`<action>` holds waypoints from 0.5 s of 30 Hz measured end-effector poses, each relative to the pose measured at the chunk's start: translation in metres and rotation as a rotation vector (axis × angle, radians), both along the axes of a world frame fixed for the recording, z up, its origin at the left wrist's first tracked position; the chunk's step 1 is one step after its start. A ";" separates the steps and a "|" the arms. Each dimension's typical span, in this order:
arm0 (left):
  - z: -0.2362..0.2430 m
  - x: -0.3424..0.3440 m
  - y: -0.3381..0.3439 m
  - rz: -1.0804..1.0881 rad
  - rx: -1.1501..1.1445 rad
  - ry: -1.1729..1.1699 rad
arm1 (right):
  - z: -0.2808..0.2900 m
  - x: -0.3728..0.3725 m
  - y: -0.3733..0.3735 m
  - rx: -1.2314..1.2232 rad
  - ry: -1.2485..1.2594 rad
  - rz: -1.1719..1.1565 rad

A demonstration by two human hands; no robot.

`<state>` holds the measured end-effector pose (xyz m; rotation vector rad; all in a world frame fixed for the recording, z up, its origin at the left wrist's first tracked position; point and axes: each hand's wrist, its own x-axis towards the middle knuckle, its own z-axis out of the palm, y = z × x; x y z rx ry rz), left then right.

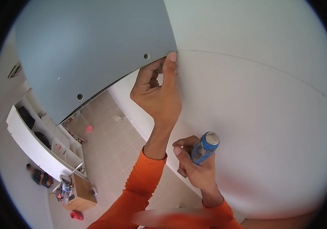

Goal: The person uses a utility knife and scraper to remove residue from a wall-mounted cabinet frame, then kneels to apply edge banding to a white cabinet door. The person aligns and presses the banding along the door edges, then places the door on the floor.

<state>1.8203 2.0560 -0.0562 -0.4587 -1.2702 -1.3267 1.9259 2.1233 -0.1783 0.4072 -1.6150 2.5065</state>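
A large grey panel (94,42) with two screws near its lower edge fills the upper left, its right side against the white wall (258,103). At its lower right corner is my left hand (157,91), thumb against the edge and the other fingers curled, partly hidden behind it. Lower down, beside the wall, my right hand (199,166) is wrapped round a blue and grey tool handle (203,149). The handle's round, pale speckled end points up; the rest of the tool is hidden by the hand.
Far below at left stands a white shelf unit (37,149) holding dark items. Near it are a cardboard box (82,194) with tools on top, a red cylinder (77,215) and a seated person (40,176). Cables (119,119) lie on the tiled floor (112,149).
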 end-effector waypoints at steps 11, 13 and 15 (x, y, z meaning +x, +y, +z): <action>0.009 0.005 -0.012 -0.179 -0.050 -0.039 | -0.008 -0.008 0.004 0.160 0.100 -0.009; 0.012 0.009 -0.021 -0.189 -0.111 -0.085 | -0.008 -0.012 0.003 0.133 0.124 0.033; 0.013 0.015 -0.029 -0.144 -0.171 -0.144 | -0.007 -0.016 0.002 0.099 0.099 0.100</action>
